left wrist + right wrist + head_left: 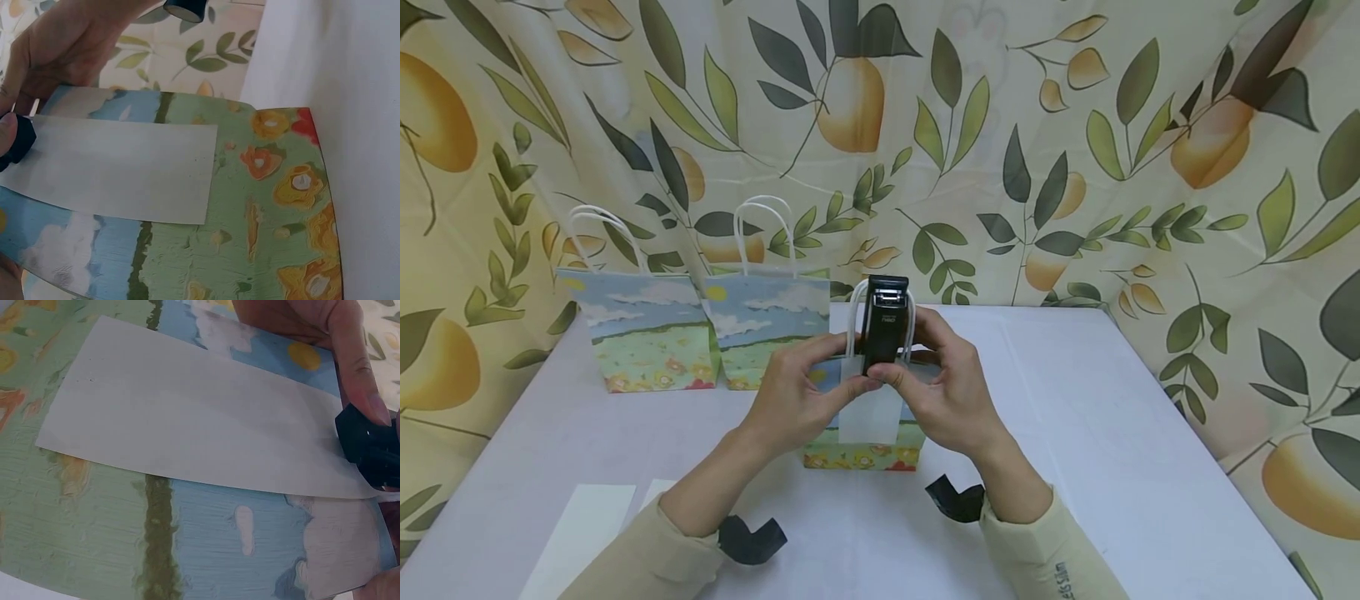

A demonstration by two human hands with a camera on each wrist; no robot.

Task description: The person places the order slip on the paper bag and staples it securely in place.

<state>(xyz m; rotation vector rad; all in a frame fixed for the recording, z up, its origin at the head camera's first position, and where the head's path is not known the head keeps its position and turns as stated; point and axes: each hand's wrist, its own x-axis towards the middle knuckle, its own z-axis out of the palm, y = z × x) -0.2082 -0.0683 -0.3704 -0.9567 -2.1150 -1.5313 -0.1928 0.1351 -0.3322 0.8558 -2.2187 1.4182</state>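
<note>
Both hands meet at the top of a small paper gift bag (pixel 861 458) printed with sky, grass and flowers. A black stapler (pixel 886 321) stands over its top edge between the white handles, its near end low. My left hand (pixel 805 385) and right hand (pixel 953 390) grip it from either side, thumbs together on that near end, other fingers partly hidden behind the bag. A blank white card (pixel 125 162) lies against the bag's front. In the right wrist view the stapler's dark end (pixel 369 450) overlaps the card's upper end.
Two matching gift bags, one at far left (pixel 651 333) and one beside it (pixel 767 312), stand upright at the back. White paper strips (pixel 583 525) lie at front left on the white-covered table (pixel 1060 450). A fruit-and-leaf patterned curtain (pixel 970 167) hangs behind.
</note>
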